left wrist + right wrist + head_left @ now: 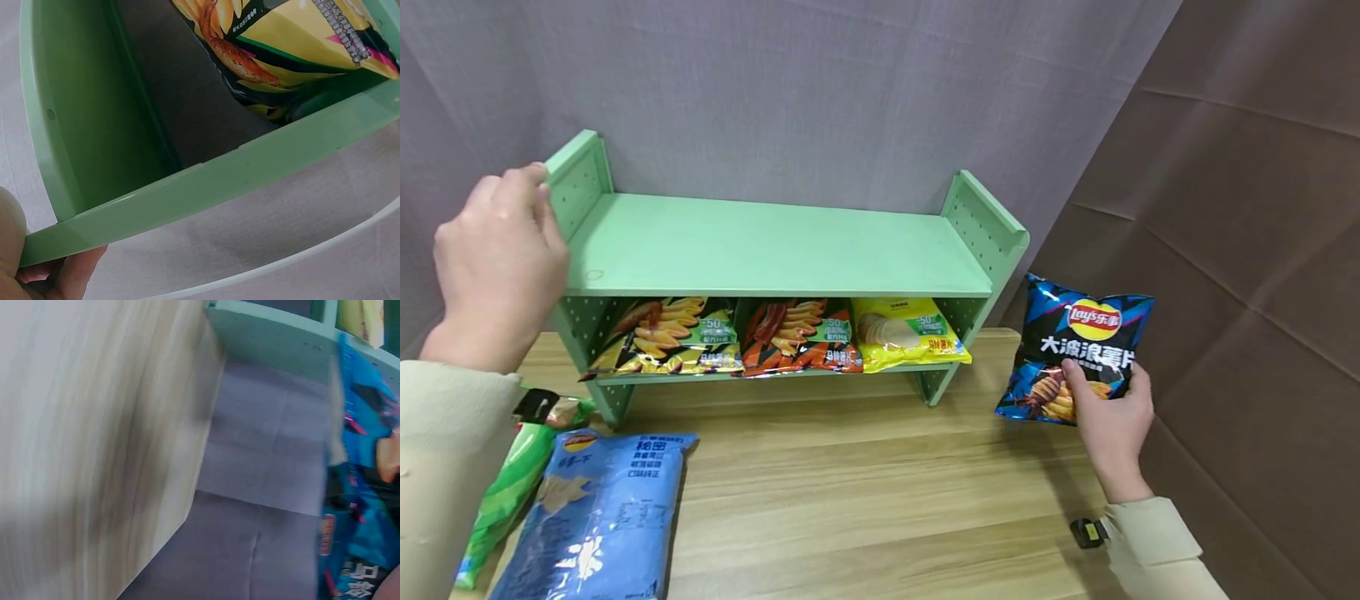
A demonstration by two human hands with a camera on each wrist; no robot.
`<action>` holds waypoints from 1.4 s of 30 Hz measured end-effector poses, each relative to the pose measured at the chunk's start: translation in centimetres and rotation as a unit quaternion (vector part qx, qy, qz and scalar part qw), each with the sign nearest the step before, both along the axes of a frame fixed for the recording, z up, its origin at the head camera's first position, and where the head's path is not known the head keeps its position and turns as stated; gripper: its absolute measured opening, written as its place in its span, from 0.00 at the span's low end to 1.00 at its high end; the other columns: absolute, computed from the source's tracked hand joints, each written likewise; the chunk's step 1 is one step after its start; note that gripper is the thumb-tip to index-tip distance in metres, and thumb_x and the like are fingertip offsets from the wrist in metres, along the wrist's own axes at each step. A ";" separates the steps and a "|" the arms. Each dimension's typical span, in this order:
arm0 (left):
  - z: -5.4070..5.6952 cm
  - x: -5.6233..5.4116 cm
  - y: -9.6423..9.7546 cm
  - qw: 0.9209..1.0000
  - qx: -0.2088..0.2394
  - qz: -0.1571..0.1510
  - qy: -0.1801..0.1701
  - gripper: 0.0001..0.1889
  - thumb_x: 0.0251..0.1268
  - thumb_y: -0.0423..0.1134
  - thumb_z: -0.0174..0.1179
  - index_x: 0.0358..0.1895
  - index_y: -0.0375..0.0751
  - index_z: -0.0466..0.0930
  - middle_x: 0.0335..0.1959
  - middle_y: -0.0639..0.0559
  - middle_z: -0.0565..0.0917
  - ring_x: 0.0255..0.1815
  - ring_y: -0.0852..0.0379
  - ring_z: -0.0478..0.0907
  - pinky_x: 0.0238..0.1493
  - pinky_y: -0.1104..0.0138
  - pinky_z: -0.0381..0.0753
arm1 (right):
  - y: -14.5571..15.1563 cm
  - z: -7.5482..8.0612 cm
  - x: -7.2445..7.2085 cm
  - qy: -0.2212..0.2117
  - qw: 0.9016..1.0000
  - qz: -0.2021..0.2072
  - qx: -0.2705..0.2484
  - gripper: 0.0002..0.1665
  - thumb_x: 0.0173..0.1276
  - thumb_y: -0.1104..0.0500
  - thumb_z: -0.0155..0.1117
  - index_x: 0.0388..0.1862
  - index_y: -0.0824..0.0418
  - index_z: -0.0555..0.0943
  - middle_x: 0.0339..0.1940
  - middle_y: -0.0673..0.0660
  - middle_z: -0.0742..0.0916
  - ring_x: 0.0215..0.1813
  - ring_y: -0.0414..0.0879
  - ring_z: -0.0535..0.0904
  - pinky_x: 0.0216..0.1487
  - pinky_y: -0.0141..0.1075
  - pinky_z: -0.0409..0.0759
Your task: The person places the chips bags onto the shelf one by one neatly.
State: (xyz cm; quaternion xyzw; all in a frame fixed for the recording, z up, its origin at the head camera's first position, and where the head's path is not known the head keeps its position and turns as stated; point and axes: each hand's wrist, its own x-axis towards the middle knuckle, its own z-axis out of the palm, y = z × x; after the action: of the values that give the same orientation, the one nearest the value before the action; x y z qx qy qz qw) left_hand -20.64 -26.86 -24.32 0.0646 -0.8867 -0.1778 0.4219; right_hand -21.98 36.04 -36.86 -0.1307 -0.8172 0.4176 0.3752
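Head, black-and-blue chip bag: we note it right of the green shelf, raised above the wood surface.
Head, hands: well apart; right hand pinches the bag's lower right part, thumb across the front; left hand at the shelf's left end.
Head, handling: we judge the bag light, soft and slick, its chips easily crushed; a gentle pinch near a sealed edge suits it.
Head, room: shelf's right end near the bag, brown cloth on the far side; we find most room over the surface in front.
Left wrist, panel corner: left hand clamps it; yellow-and-black packet lies inside, apart.
Right wrist, surface edge: borders cloth; bag blurred at frame's side, full grip we cannot tell.
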 end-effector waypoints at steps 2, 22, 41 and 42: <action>0.0 0.0 0.0 1.000 -0.002 0.001 0.002 0.23 0.77 0.41 0.36 0.61 0.31 0.72 0.47 0.25 0.78 0.41 0.25 0.72 0.30 0.34 0.63 | -0.3 0.3 0.2 0.057 0.998 -0.001 -0.025 0.39 0.53 0.46 0.77 0.62 0.52 0.73 0.51 0.47 0.78 0.50 0.41 0.72 0.42 0.28 0.69; -0.1 -0.1 -0.5 1.000 -0.002 -0.002 -0.008 0.22 0.76 0.40 0.36 0.63 0.32 0.71 0.45 0.24 0.77 0.41 0.24 0.71 0.28 0.35 0.62 | -10.1 7.7 3.1 0.303 0.932 0.200 -0.006 0.36 0.53 0.62 0.75 0.60 0.65 0.71 0.53 0.56 0.79 0.52 0.52 0.74 0.48 0.31 0.76; -1.2 -0.4 -0.4 1.000 0.001 -0.003 -0.017 0.23 0.77 0.41 0.35 0.63 0.31 0.70 0.45 0.24 0.77 0.42 0.24 0.71 0.29 0.35 0.63 | -17.5 11.9 0.7 0.222 0.935 0.272 0.045 0.36 0.58 0.62 0.73 0.62 0.62 0.67 0.56 0.54 0.78 0.53 0.46 0.76 0.47 0.32 0.79; -1.8 -0.5 -0.2 1.000 0.002 -0.006 -0.017 0.23 0.77 0.41 0.35 0.63 0.32 0.71 0.45 0.24 0.77 0.41 0.25 0.71 0.29 0.35 0.63 | -17.6 11.9 0.8 0.218 0.936 0.272 0.045 0.35 0.58 0.62 0.73 0.62 0.62 0.67 0.56 0.54 0.78 0.53 0.46 0.76 0.47 0.33 0.79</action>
State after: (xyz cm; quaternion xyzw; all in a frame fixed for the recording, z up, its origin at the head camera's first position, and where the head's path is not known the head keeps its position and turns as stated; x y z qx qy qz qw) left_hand -21.15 -27.01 -26.12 0.0632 -0.8939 -0.1808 0.4053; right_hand -21.21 18.47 -24.96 0.2077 -0.7378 0.4845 0.4217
